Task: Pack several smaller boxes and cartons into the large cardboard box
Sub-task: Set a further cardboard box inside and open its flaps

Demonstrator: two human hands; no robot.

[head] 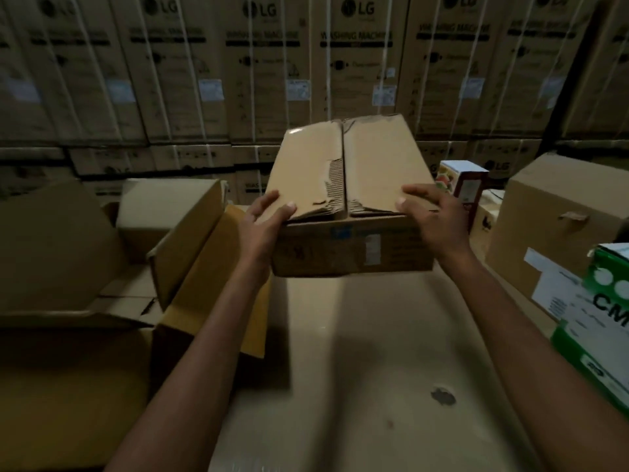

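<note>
Both hands are holding a brown carton (343, 172) in the air above the pale worktop (357, 369). The left hand (263, 219) is gripping its near left corner, thumb on the top flap, and the right hand (432, 219) is gripping the near right corner likewise. The top flaps are lying closed (their paper skin is torn along the middle seam). The large open box (190, 240) is standing to the left, flaps spread. A green-and-white carton (606, 321) is sitting at the right edge.
</note>
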